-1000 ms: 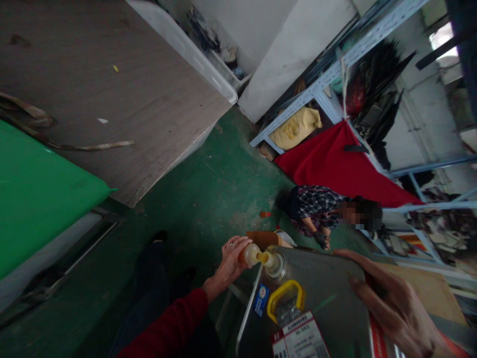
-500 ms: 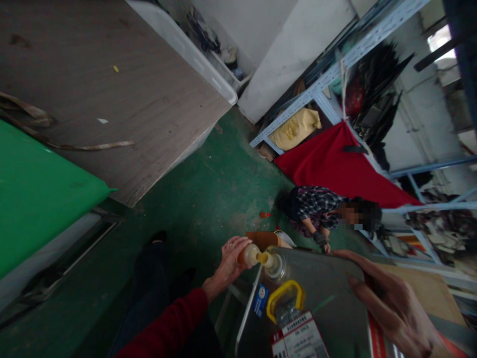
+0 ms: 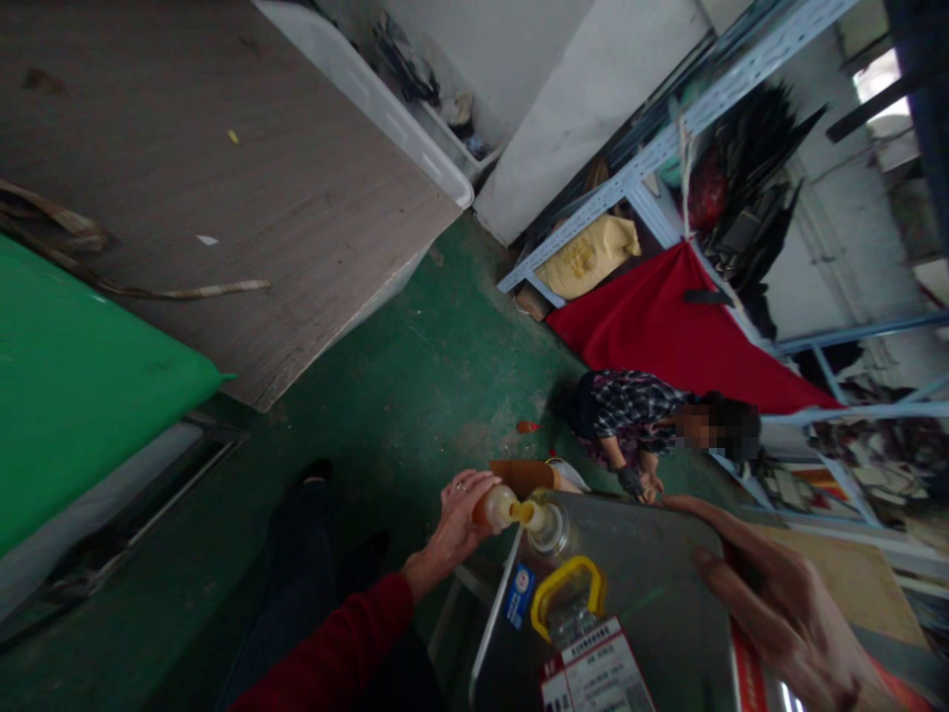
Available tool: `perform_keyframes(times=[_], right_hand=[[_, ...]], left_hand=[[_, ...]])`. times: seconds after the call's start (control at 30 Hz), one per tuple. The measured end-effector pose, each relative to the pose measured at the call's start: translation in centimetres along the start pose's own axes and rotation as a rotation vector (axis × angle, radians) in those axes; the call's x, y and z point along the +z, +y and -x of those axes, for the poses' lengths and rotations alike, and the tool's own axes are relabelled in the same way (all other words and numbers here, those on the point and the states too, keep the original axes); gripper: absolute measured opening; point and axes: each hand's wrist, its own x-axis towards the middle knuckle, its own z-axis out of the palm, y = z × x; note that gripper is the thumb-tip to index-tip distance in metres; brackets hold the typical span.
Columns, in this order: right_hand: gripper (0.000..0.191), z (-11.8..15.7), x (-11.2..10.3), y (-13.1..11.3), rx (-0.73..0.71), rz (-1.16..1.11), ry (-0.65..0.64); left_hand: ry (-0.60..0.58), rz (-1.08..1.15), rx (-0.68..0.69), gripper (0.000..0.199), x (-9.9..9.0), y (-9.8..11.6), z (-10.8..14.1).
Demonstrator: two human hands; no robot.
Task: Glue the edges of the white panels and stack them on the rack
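My left hand (image 3: 458, 522), a ring on one finger, is wrapped round a small translucent squeeze bottle (image 3: 492, 508) with amber contents. The bottle's mouth meets the yellowish spout (image 3: 531, 516) of a large grey metal can (image 3: 652, 564). The can is tilted, its top facing me, with a yellow handle (image 3: 543, 597), a blue sticker (image 3: 520, 596) and a white-and-red label (image 3: 597, 672). At the can's right side, my right hand (image 3: 793, 598) grips the edge, thumb on the top and fingers along the far rim. Whether liquid is flowing is too small to tell.
A person (image 3: 630, 420) in a checked shirt crouches beyond the can. Behind stands a blue metal shelf (image 3: 645, 183) with a red cloth (image 3: 667, 307). A wooden board (image 3: 297, 178) and green sheet (image 3: 81, 376) lie to the left. A small orange bottle (image 3: 527, 427) is on the floor.
My hands, the bottle and the can hold nearly the same position. The crouching person's hands have shifted slightly.
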Motion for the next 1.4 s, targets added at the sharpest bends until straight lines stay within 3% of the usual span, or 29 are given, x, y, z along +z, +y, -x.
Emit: perform_keyframes(times=[0.4,1.4], right_hand=[[0.052,0.00,0.08,-0.14,0.055,-0.023,-0.025],[0.048,-0.08,0.02,-0.54,-0.002,-0.026,0.013]], left_hand=[[-0.015,0.000,-0.049,0.068,-0.22,0.51,-0.24],[-0.019,0.008,-0.026,0.066,-0.30,0.71,-0.31]])
